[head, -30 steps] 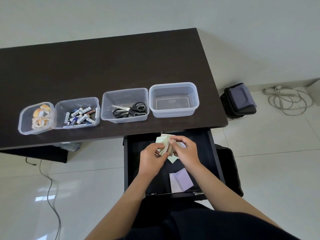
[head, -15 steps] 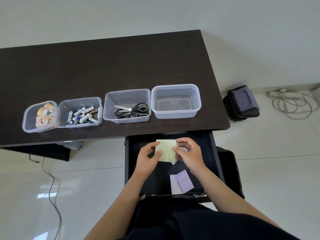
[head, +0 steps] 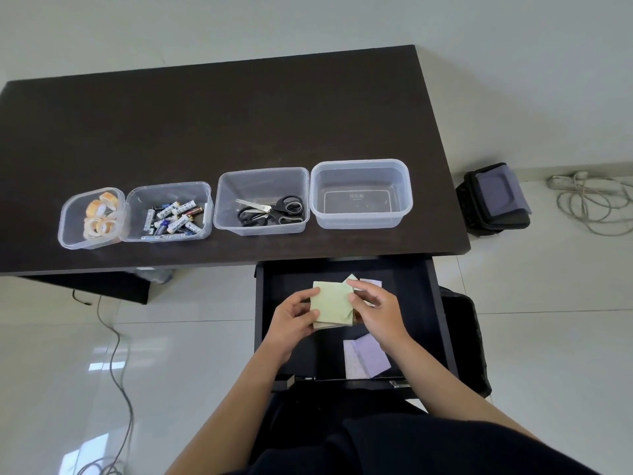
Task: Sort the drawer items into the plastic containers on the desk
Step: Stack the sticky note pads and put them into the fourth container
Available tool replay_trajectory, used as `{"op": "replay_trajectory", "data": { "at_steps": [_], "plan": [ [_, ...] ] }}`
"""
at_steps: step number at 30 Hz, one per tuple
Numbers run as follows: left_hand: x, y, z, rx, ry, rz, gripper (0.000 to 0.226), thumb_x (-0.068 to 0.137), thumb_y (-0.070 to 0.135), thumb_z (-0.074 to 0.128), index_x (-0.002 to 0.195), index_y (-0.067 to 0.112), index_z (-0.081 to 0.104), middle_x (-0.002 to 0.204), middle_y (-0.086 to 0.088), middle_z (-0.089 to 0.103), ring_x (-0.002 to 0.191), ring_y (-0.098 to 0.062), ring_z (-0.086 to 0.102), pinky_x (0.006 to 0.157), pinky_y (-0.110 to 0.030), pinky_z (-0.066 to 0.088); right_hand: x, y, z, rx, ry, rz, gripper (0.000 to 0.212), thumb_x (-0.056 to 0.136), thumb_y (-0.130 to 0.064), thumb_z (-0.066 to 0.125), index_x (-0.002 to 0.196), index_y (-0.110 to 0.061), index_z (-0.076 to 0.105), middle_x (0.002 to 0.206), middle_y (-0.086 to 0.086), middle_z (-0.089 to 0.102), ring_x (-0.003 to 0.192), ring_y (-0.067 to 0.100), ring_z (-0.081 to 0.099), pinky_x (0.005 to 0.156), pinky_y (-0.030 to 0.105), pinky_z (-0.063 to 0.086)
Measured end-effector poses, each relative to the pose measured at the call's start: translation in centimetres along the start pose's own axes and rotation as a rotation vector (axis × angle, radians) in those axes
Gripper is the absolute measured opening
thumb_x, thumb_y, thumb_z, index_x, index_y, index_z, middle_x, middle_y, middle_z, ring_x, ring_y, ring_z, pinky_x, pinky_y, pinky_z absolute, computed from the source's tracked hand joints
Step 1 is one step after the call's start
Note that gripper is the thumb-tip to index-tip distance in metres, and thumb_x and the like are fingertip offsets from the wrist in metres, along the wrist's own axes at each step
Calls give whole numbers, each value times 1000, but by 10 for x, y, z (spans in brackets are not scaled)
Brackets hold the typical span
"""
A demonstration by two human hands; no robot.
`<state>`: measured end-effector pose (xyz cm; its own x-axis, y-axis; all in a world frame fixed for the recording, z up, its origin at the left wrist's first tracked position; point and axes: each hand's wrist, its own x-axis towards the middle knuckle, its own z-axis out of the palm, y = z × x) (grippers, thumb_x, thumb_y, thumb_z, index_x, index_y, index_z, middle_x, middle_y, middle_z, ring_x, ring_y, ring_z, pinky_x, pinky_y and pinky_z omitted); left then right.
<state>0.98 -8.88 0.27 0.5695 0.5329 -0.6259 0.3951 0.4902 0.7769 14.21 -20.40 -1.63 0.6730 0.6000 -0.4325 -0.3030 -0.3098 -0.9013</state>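
Note:
Over the open black drawer (head: 431,303), my left hand (head: 291,318) and my right hand (head: 376,311) both hold a stack of pale green sticky notes (head: 330,305). A lilac note pad (head: 366,358) lies in the drawer's near part, and another lilac corner (head: 371,282) shows behind my right hand. Four clear containers line the desk's front: one with tape rolls (head: 99,214), one with batteries (head: 171,217), one with scissors (head: 270,210), and one with nothing in it (head: 404,186) at the right.
The dark desk (head: 205,114) reaches far behind the containers. A black bag (head: 493,200) and a coiled white cable (head: 592,200) lie on the floor to the right. A grey cable (head: 120,371) runs over the floor at the left. A dark bag (head: 462,337) stands beside the drawer.
The loose green notes have been squared into one flat stack between both hands. My view has shifted slightly; the hands stay over the drawer.

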Motion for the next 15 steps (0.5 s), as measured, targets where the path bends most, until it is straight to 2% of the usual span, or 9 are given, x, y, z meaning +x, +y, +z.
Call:
{"op": "replay_trajectory", "data": {
  "at_steps": [3, 7, 9, 12, 15],
  "plan": [
    [-3, -2, -3, -13, 0, -18, 39, 87, -8, 57, 112, 21, 62, 110, -10, 61, 103, -22, 61, 79, -32, 58, 0, 1, 2, 18, -35, -15, 31, 82, -7, 71, 94, -36, 72, 102, -11, 71, 99, 5, 66, 85, 32, 57],
    [-5, -6, -8, -11, -15, -22, 47, 85, -14, 52, 111, 24, 63, 119, -8, 60, 112, -27, 58, 91, -49, 53, 4, 10, 4, -53, -106, 20, 33, 78, -9, 75, 97, -36, 71, 106, -6, 68, 104, 13, 63, 85, 38, 58],
    [-6, -7, -8, 0, 0, -23, 48, 86, -15, 50, 112, 24, 62, 120, -6, 61, 113, -27, 57, 94, -53, 50, 5, 13, 5, -57, -134, 61, 36, 77, -9, 76, 96, -39, 70, 105, -3, 66, 104, 18, 63, 83, 43, 58],
    [-6, -10, -9, -18, 23, -12, 48, 86, -14, 49, 112, 24, 63, 120, -8, 63, 110, -26, 59, 92, -50, 50, 7, 17, 6, -85, -146, 81, 33, 77, -11, 76, 93, -39, 69, 103, -2, 66, 102, 21, 64, 84, 47, 58],
    [-7, -12, -9, -74, 40, 11, 41, 88, -10, 53, 114, 20, 63, 118, -10, 64, 108, -24, 62, 86, -41, 56, 8, 21, 7, -88, -103, 93, 29, 74, -14, 79, 92, -35, 69, 101, -3, 68, 100, 21, 65, 85, 47, 57]
  ]
}}
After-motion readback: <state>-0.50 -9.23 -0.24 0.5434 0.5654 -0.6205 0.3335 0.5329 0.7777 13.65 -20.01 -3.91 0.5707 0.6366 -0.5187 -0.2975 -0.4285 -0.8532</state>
